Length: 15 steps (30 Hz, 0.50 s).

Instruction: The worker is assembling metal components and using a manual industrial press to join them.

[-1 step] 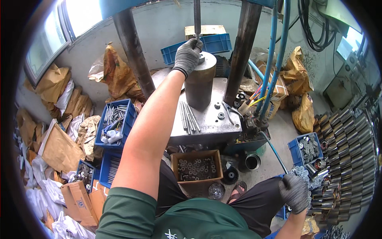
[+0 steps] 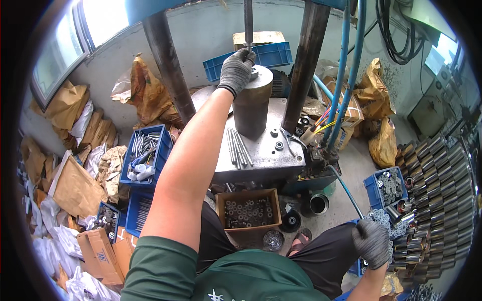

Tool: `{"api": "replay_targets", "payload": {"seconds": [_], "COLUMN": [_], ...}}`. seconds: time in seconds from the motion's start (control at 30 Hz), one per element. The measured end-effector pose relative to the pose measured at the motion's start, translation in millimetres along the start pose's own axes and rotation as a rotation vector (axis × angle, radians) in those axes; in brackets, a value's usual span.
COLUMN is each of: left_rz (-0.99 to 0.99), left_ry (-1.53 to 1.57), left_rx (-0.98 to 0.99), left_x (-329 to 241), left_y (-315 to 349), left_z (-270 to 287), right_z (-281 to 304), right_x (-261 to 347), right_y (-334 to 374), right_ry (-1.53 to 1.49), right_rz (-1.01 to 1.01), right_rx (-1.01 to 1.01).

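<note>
- Left hand point(image 2: 236, 70), gloved, fingers curled onto the top of the steel cylinder point(image 2: 251, 108) at 12 o'clock, below the vertical rod point(image 2: 248, 22).
- Right hand point(image 2: 372, 242), gloved, fingers closed among metal rings point(image 2: 384, 220) at 4 o'clock.
- Loose rods point(image 2: 238, 146) lie on the press table point(image 2: 273, 160), at the cylinder's foot.
</note>
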<state>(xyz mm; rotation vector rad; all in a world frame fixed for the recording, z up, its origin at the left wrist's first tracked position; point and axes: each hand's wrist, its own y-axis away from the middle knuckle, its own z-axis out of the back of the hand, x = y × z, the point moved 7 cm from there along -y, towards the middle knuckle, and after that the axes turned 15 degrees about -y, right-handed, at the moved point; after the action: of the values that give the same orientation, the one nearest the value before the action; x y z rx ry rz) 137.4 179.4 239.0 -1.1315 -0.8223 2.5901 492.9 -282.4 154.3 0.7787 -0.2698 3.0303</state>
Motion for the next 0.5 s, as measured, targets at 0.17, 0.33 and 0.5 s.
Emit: {"api": "replay_targets", "payload": {"seconds": [0.17,0.33,0.5], "left_rz": [-0.009,0.036,0.052], "left_ry": [0.062,0.087,0.199], "left_rx": [-0.001,0.028,0.083], "left_x": [2.2,5.2,9.0], "left_y": [-0.8,-0.2,-3.8], "left_z": [-2.9,-5.1,-10.5], "right_z": [2.0,4.8,41.0], "right_x": [1.0,2.3,23.3], "right_y": [-0.3,-0.5,-42.7], "right_ry": [-0.004,-0.061,-0.032], "right_rz": [-0.002,0.009,0.29], "right_rx": [-0.016,-0.027,-0.225]}}
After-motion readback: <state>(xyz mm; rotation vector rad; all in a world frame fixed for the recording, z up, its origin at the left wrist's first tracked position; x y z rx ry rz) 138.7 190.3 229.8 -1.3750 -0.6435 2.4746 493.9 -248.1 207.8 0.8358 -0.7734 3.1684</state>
